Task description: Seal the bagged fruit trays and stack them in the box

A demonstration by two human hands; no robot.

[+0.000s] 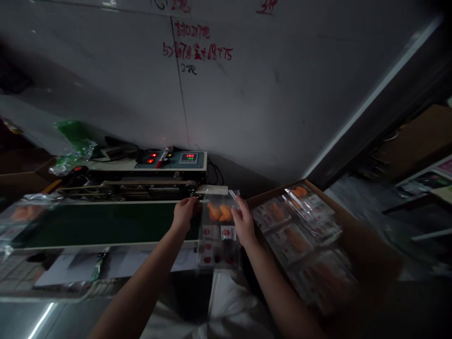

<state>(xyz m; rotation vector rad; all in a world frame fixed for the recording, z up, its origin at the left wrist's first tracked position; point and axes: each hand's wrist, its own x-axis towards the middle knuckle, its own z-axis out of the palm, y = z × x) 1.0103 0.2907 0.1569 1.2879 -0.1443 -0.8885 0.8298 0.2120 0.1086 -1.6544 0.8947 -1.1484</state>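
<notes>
I judge the clear rectangular plastic packet of orange pieces point(216, 242) mid-process between the fingers, my right hand point(245, 223) pinching its edge, my left hand point(184, 216) of indeterminate grip, and similar clear packets point(293, 238) in the brown cardboard box point(374, 254), right of the fingers, of unclear status.

Packing workshop: belt sealer point(106, 225), carton point(367, 242) of packs point(292, 241).
</notes>
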